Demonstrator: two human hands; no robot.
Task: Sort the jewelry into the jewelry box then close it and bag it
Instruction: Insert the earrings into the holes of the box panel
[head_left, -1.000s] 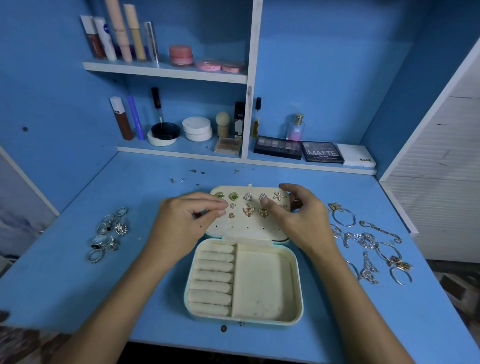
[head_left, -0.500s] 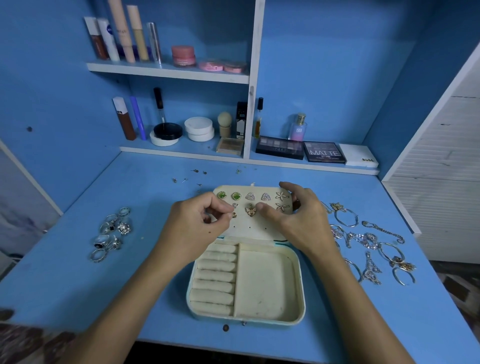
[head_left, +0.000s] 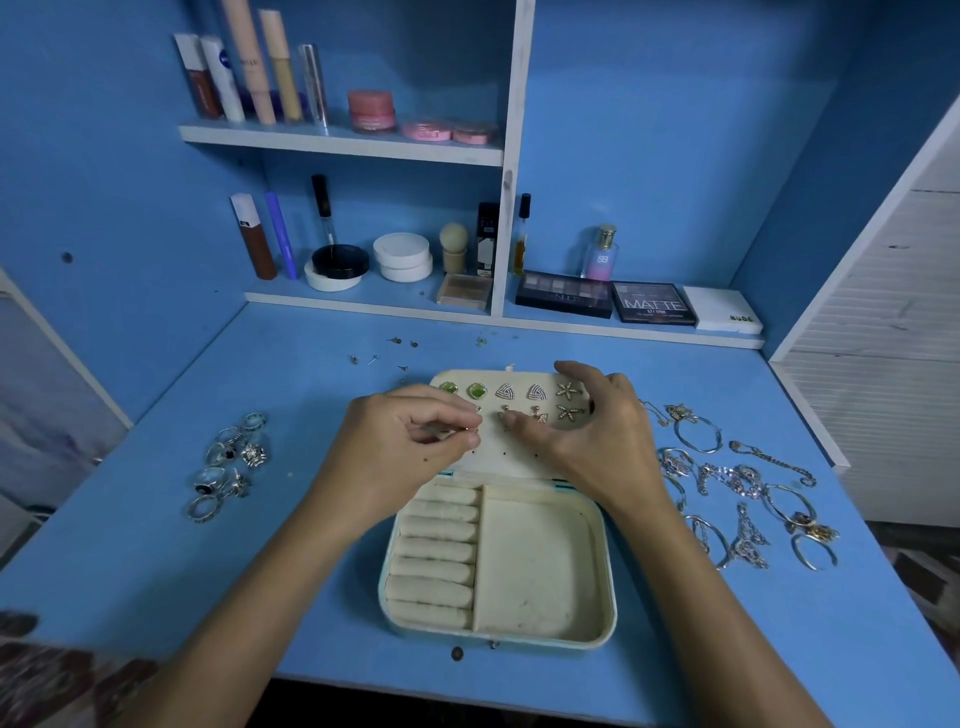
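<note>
1. Head view: since a second ago, left hand (head_left: 410, 447) drawn back from the earring panel (head_left: 511, 441), fingertips pinching a small earring (head_left: 470, 430); likely lining it up for an empty hole.
2. Right hand (head_left: 597, 431) spread, steadying the panel of the open jewelry box (head_left: 498, 566).
3. Rings (head_left: 228, 462) left, bracelets (head_left: 748, 493) right, unsorted.
</note>
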